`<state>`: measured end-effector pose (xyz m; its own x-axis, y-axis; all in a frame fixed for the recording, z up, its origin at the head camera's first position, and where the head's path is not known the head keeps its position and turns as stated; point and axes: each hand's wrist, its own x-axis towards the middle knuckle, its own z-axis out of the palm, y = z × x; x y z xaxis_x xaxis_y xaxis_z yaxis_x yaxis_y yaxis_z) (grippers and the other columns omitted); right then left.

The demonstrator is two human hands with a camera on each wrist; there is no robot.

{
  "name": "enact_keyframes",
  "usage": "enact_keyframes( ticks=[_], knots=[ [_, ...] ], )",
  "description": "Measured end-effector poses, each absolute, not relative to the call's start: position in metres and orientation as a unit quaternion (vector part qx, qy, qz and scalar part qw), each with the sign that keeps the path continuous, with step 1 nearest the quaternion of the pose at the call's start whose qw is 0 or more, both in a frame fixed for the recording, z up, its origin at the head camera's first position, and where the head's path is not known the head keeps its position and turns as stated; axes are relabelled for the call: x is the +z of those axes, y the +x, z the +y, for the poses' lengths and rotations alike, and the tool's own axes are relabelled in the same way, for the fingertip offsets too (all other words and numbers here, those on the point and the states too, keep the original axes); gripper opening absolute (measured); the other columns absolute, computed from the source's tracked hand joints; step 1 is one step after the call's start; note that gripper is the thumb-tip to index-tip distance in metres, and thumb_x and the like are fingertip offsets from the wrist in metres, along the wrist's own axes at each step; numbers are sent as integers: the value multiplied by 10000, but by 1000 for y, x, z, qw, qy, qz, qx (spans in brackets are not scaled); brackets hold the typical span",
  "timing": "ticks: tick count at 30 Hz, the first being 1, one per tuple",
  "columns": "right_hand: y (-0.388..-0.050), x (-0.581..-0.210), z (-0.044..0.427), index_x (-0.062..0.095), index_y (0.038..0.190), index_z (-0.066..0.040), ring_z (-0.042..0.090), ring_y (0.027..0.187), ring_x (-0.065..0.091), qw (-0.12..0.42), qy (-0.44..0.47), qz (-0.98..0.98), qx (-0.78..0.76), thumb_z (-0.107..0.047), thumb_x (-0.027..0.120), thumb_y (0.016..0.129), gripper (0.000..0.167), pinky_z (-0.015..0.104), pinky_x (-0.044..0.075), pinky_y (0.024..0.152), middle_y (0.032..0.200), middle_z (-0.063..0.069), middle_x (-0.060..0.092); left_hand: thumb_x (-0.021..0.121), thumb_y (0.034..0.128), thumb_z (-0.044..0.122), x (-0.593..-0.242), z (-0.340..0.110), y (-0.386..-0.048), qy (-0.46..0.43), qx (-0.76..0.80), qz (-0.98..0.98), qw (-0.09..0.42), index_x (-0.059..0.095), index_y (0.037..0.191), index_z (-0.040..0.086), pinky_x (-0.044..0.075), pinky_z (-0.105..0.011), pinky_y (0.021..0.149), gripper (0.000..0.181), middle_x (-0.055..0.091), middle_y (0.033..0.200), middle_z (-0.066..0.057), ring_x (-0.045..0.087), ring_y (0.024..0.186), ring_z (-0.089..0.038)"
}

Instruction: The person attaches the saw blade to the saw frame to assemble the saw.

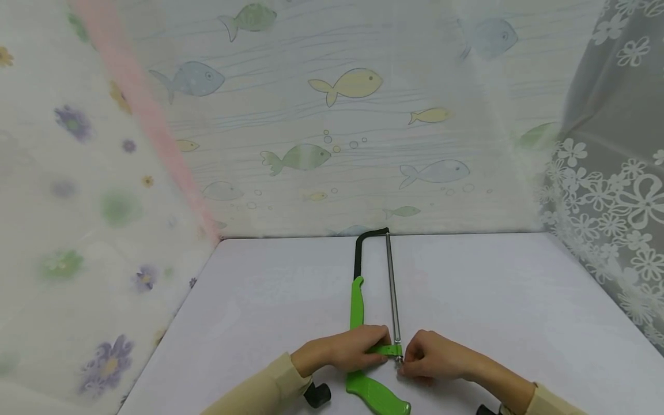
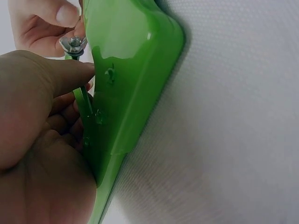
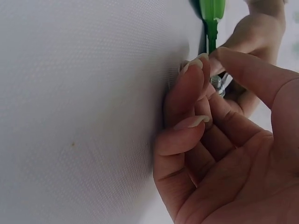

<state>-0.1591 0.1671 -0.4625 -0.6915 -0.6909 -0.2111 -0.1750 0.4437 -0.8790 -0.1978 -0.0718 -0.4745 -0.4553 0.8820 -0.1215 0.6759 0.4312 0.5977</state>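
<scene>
A hacksaw lies on the table, its black frame bow (image 1: 359, 253) at the far end and its green handle (image 1: 381, 395) near me. Its metal blade (image 1: 392, 288) runs along the right side. My left hand (image 1: 353, 349) grips the green frame across its near part, by the short green arm (image 1: 389, 350) at the blade's near end. At the end of that arm sits a metal wing nut (image 2: 74, 44) on a threaded bolt. My right hand (image 1: 436, 357) has its fingers curled at the wing nut and pinches it; its fingers partly hide the nut in the right wrist view.
The saw rests on a white table (image 1: 270, 288) with a textured cover. Behind stands a curtain with fish prints (image 1: 353, 132). A flowered curtain (image 1: 104, 259) hangs at the left, a grey lace one (image 1: 622, 202) at the right. Black wrist camera (image 1: 317, 395) sits under the left sleeve.
</scene>
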Motion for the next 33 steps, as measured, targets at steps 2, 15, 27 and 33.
enact_keyframes(
  ticks=[2,15,27,33],
  knots=[
    [-158,-462,166,707,707,-10,46,490,469,287,-264,799,-457,-252,711,959,350,202,373,481,549,-48,547,586,1054,163,-474,-71,-198,475,241,818,218,543,1095,128,419,-144,755,69,511,940,115,466,848,7],
    [-157,-461,159,707,696,-28,94,484,510,283,-235,806,-463,-302,660,998,410,226,403,463,560,-17,589,585,1056,178,-477,-71,-198,464,242,824,218,546,1105,141,435,-153,776,73,535,969,124,485,871,5],
    [-157,-461,161,707,681,-17,90,482,508,285,-236,806,-462,-289,659,1001,423,221,411,461,558,-20,590,588,1053,164,-478,-72,-197,466,244,822,216,544,1117,133,431,-150,775,83,533,976,120,479,869,3],
    [-157,-462,167,711,682,-25,83,489,524,279,-248,806,-460,-260,659,1000,398,213,413,467,574,-18,616,588,1051,154,-477,-71,-197,470,244,821,213,547,1105,129,424,-145,764,73,524,960,119,474,858,3]
  ],
)
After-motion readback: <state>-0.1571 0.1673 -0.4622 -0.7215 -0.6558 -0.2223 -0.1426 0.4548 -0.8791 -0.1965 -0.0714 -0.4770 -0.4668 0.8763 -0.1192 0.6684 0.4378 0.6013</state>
